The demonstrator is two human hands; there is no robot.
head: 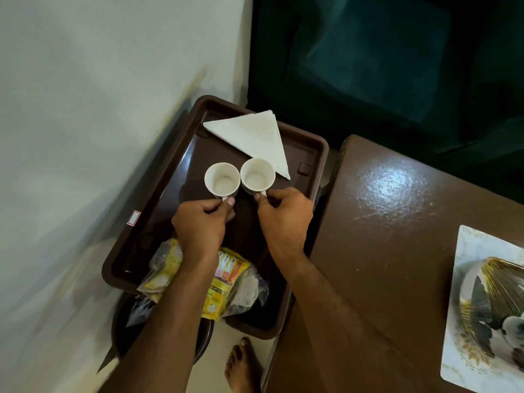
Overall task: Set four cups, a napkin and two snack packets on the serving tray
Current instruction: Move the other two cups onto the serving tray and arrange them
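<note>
A dark brown serving tray [170,177] lies below me beside the wall. A white napkin [255,137], folded into a triangle, rests at its far end. Two white cups stand side by side in the middle. My left hand [202,222] pinches the handle of the left cup [222,178]. My right hand [283,217] pinches the handle of the right cup [257,176]. Both cups are upright and look empty. Two yellow snack packets lie at the tray's near end, one [164,268] left of my left forearm, the other [229,282] between my forearms.
A brown table [382,222] stands to the right of the tray, with a printed placemat [487,307] at its right edge. A pale wall [85,109] runs along the left. A dark green surface [397,66] fills the far right. My bare foot [241,364] is on the floor below.
</note>
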